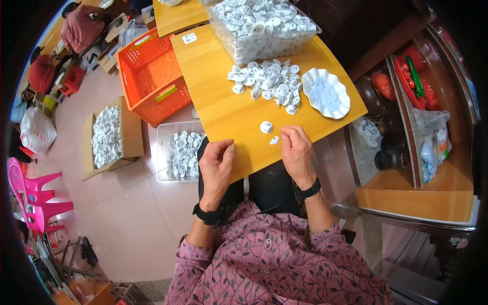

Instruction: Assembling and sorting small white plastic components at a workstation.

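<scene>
My left hand (217,165) rests at the near left edge of the yellow table (213,94), its fingers curled in and the thumb against them. Whatever is in it, if anything, is hidden. Across from it, my right hand (297,155) is closed with bent fingers near the table's front. I cannot make out anything between its fingertips. Just left of them lie a round white plastic part (266,127) and a few tiny white pieces (274,140). Farther back is a loose pile of similar round white parts (269,81).
A clear bin (254,48) full of white parts stands at the back; a scalloped white dish (341,105) holds small translucent pieces. On the left are an orange crate (152,104), a cardboard box (133,134) and a clear tub (162,168). Shelves (417,198) stand right.
</scene>
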Demonstrator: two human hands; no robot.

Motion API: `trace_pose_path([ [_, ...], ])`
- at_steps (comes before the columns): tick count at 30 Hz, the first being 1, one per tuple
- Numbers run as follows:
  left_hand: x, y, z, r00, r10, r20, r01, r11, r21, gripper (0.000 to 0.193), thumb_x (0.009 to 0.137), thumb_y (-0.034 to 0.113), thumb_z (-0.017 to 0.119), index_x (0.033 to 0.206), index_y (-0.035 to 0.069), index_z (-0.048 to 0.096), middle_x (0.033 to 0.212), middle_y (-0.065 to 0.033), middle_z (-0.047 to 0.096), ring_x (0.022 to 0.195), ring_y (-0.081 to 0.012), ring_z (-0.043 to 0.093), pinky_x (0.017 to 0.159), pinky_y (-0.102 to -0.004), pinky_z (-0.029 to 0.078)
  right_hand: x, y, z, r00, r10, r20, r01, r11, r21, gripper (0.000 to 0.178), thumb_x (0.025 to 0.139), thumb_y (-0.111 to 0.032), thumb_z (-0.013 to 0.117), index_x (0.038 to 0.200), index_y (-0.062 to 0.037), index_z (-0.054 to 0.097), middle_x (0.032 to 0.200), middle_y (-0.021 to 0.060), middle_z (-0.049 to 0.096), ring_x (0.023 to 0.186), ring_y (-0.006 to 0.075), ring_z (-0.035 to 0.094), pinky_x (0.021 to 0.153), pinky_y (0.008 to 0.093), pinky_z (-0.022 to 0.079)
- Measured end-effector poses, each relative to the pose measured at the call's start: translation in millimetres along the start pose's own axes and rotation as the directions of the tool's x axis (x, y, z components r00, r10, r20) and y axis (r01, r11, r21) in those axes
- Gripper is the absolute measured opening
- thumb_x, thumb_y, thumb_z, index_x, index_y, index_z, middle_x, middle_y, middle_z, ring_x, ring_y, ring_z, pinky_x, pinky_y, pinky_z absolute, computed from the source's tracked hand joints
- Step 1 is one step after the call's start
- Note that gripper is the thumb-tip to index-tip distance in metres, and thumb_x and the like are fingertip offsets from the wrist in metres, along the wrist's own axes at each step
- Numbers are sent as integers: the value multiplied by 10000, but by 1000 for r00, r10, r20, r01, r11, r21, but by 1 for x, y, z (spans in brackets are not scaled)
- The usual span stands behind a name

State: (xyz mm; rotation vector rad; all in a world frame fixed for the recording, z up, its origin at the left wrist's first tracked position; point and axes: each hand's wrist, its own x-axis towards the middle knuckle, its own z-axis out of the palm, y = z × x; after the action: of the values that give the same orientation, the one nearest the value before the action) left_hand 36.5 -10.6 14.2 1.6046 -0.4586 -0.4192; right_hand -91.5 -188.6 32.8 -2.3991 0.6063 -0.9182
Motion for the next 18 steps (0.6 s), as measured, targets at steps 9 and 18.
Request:
trace_pose_path([
  [9, -5, 20, 34, 978, 183, 100, -201, 954, 222, 114, 865, 33, 695, 968, -14, 696, 854, -135, 627, 705, -229, 626, 650, -316, 505, -23, -11, -11, 980, -111, 167, 158, 941, -301, 124, 840, 15, 640, 963, 0, 640, 1081, 125, 609, 1012, 315, 561, 884, 446, 436],
  [18, -4, 12, 49, 939, 308, 154, -342, 889, 305, 114, 849, -7, 675, 960, -16, 699, 869, -141, 628, 737, -269, 639, 665, -344, 517, -29, 11, -10, 1000, -29, 11, 31, 994, -109, 147, 830, 64, 632, 968, 28, 598, 1067, 158, 605, 979, 357, 588, 873, 451, 483],
])
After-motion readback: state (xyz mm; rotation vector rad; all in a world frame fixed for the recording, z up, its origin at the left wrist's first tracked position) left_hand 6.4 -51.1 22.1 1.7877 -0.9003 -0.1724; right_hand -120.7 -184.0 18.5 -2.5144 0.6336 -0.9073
